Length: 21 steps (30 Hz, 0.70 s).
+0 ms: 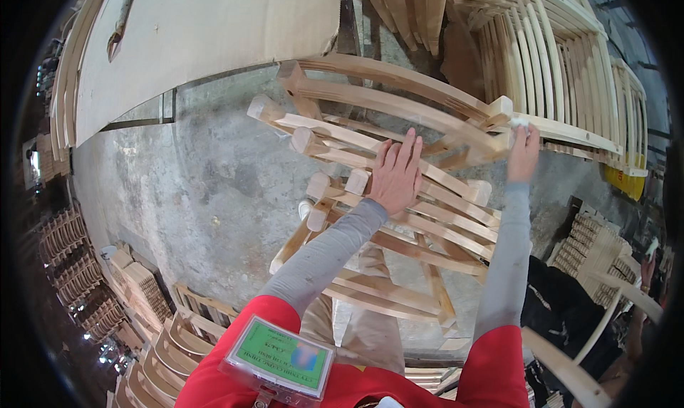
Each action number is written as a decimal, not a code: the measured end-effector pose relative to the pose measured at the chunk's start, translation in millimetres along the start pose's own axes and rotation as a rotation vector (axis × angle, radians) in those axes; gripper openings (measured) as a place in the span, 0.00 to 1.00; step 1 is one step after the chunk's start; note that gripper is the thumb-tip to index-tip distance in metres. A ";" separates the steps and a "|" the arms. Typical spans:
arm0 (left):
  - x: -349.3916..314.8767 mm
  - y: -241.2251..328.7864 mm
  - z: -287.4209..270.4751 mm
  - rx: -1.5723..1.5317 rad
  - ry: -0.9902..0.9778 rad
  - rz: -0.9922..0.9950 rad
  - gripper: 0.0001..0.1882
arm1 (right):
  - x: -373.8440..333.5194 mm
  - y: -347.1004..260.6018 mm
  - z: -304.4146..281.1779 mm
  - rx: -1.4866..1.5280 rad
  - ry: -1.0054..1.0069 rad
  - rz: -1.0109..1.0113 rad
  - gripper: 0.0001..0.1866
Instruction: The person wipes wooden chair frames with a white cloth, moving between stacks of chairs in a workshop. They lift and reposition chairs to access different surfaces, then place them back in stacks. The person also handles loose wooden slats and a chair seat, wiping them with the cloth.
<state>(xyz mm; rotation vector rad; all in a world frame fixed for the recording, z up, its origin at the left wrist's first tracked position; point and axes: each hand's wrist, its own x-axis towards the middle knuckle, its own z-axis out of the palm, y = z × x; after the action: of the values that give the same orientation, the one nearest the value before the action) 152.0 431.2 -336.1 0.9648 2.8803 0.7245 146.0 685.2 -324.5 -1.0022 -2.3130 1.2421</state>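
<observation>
In front of me stands a pale wooden chair-like frame point(456, 233) with several curved slats and blocky, rounded ends. My left hand point(396, 179) lies flat on its middle slats, palm down, fingers stretched out and holding nothing. At the far right corner, my right hand point(524, 155) pinches a small whitish wad point(519, 122), perhaps cloth or a pad. The wad is against or just beside the frame's corner block point(501, 109); I cannot tell which. A curved rail point(392, 105) along the frame's far side looks slightly blurred.
A large pale board point(214, 23) on a stand is at the far left. Stacked slatted wooden frames point(548, 59) fill the far right. Curved wooden parts point(160, 362) lie at the near left. Another person's hand point(647, 269) shows at the right, near dark cloth point(563, 301).
</observation>
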 end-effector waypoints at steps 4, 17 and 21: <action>-1.0 0.1 2.9 0.018 0.012 0.003 0.30 | -34.4 19.6 -16.0 0.145 -0.007 0.042 0.14; 37.3 -0.7 16.7 0.150 -0.005 0.021 0.30 | -16.5 32.6 -9.4 0.479 0.064 0.220 0.09; 47.0 -5.9 21.4 0.186 0.020 0.033 0.29 | -26.8 41.8 -13.8 0.535 0.089 0.283 0.10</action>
<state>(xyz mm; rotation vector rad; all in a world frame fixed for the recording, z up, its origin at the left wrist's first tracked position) 114.1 463.0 -351.8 1.0310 2.9987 0.4765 190.5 689.8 -350.1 -1.1698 -1.6634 1.7578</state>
